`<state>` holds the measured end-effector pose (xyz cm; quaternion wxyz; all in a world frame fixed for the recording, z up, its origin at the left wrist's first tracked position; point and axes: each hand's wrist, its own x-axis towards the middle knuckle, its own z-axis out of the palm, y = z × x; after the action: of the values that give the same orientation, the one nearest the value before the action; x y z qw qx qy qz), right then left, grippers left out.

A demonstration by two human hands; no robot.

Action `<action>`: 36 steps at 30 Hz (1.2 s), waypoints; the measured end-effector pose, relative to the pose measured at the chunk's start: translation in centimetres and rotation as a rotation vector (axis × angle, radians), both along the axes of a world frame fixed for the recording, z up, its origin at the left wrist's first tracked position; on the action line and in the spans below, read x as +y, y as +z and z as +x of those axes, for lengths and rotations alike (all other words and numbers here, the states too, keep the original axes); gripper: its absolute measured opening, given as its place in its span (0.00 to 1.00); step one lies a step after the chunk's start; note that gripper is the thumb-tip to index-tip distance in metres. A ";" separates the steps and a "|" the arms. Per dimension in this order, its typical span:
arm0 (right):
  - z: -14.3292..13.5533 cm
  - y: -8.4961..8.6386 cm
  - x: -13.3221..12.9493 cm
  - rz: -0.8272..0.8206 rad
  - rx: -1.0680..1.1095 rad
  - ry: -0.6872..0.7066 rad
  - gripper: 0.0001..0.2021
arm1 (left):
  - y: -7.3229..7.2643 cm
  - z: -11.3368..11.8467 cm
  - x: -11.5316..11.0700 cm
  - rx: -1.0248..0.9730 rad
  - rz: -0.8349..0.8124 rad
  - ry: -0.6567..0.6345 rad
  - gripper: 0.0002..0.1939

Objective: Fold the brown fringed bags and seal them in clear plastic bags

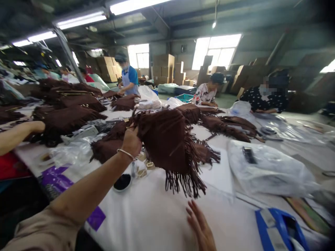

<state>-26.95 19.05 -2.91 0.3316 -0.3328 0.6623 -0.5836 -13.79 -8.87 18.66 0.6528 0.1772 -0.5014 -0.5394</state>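
bag, one, brown, fringed, in the pinch of left hand; right hand spread

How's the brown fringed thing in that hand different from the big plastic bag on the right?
The brown fringed piece is dark and opaque; the plastic bag is whitish and see-through. The left hand holds the brown fringed piece, while the plastic bag lies on the table. Both look creased.

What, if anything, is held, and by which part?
The left hand grips a brown fringed piece by its upper left edge; the right hand is empty.
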 end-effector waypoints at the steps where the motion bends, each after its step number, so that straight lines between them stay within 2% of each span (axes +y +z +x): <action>1: 0.5 0.5 -0.4 -0.023 -0.239 -0.011 0.29 | -0.4 -0.4 2.1 -0.084 -0.039 0.009 0.18; 3: 1.2 2.0 -1.7 -0.085 -0.556 0.014 0.35 | -0.7 -0.9 6.0 -0.304 -0.165 0.056 0.17; 5: 1.5 4.1 -3.2 -0.162 -0.673 0.088 0.36 | -0.1 -1.1 9.2 -0.514 -0.339 0.120 0.13; 8: 0.6 6.7 -4.8 -0.205 -0.591 0.194 0.30 | 1.1 -1.3 13.5 -0.648 -0.656 0.108 0.10; 10: -0.3 7.0 -4.3 -0.156 -0.377 0.187 0.26 | 0.5 -1.7 16.5 -0.698 -0.878 -0.037 0.12; 12: -1.0 6.1 -2.2 -0.072 -0.192 0.149 0.21 | -2.0 -2.3 19.3 -0.800 -1.052 -0.262 0.16; 13: -1.3 5.3 -0.6 -0.023 -0.142 0.130 0.16 | -3.9 -2.5 20.5 -0.868 -1.110 -0.386 0.18; 15: -1.6 3.4 3.4 0.076 -0.118 0.114 0.13 | -8.4 -2.5 21.9 -0.998 -1.117 -0.576 0.25; 17: -1.7 1.6 7.8 0.145 -0.136 0.074 0.14 | -12.8 -1.5 21.7 -1.076 -1.040 -0.621 0.26; 19: -1.8 0.2 11.6 0.151 -0.222 0.007 0.19 | -16.3 0.4 20.0 -1.145 -0.930 -0.543 0.23; 22: -1.8 -1.1 14.7 0.068 -0.592 -0.169 0.24 | -19.4 3.6 16.7 -1.274 -0.867 -0.426 0.19; 24: -2.0 -1.7 14.4 0.062 -0.795 -0.269 0.22 | -20.5 4.9 15.2 -1.337 -0.925 -0.362 0.17; 25: -2.3 -1.9 13.6 0.083 -0.824 -0.298 0.22 | -20.8 5.1 14.9 -1.351 -0.968 -0.331 0.17; 28: -3.9 -2.0 10.3 0.156 -0.672 -0.310 0.29 | -21.6 4.4 14.8 -1.372 -1.059 -0.213 0.17; 31: -6.2 -1.6 8.1 0.137 -0.566 -0.307 0.31 | -22.2 2.9 15.4 -1.423 -1.080 -0.114 0.19; 33: -7.4 -1.4 8.2 0.147 -0.560 -0.256 0.32 | -22.4 2.1 15.5 -1.456 -1.091 -0.092 0.19; 36: -8.3 -1.4 10.4 0.227 -0.568 -0.136 0.31 | -22.6 1.4 15.2 -1.467 -1.114 -0.110 0.16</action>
<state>-35.22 29.45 -4.29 0.4988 -0.0723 0.6246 -0.5966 -12.34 6.33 -3.94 0.1357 0.1107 -0.9845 -0.0031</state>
